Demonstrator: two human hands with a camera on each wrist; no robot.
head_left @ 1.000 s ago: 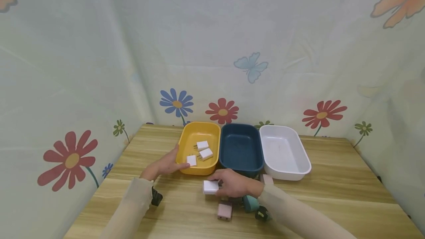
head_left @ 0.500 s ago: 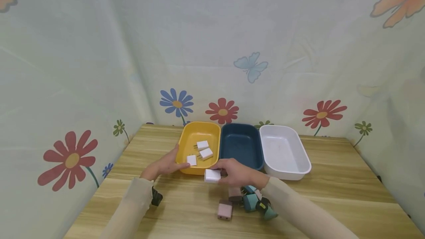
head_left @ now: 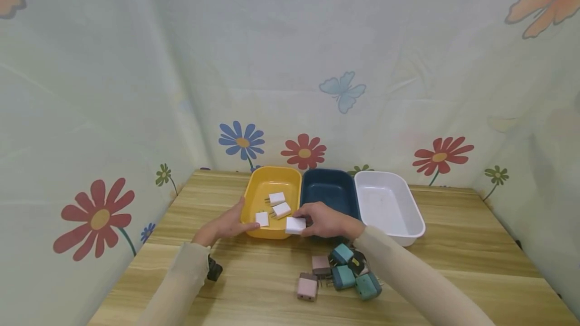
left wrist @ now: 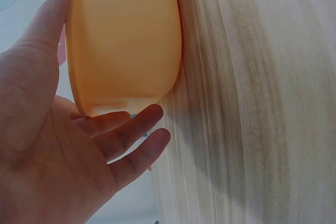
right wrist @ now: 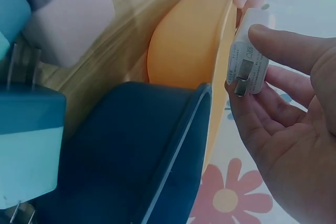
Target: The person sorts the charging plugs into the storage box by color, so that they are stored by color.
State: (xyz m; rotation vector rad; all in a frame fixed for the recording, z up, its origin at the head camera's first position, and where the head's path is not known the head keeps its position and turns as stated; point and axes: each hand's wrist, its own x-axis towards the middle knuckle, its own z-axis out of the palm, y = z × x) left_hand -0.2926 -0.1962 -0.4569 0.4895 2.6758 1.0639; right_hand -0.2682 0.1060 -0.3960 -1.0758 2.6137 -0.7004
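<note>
My right hand [head_left: 322, 221] pinches a white USB wall charger [head_left: 295, 225] over the near right rim of a yellow bin [head_left: 293, 185]. In the right wrist view, the charger [right wrist: 249, 51] shows two flat metal prongs and small print, with the thumb on one side and fingertips on the other. My left hand [head_left: 228, 223] rests against the bin's near left corner. Its thumb lies at the rim and its fingers spread loosely along the outer wall in the left wrist view. Inside the bin lie three white chargers [head_left: 281, 210].
A dark blue bin [head_left: 328, 190] and a white bin [head_left: 389, 205] stand right of the yellow one. On the wooden table [head_left: 254, 286], pink chargers [head_left: 307, 287], teal chargers [head_left: 343, 276] and a black one [head_left: 358, 262] lie bunched near the right forearm.
My right hand has moved away from the front of the table with the white charger, from in front of the bins to the yellow bin's rim. The left hand stays in place.
</note>
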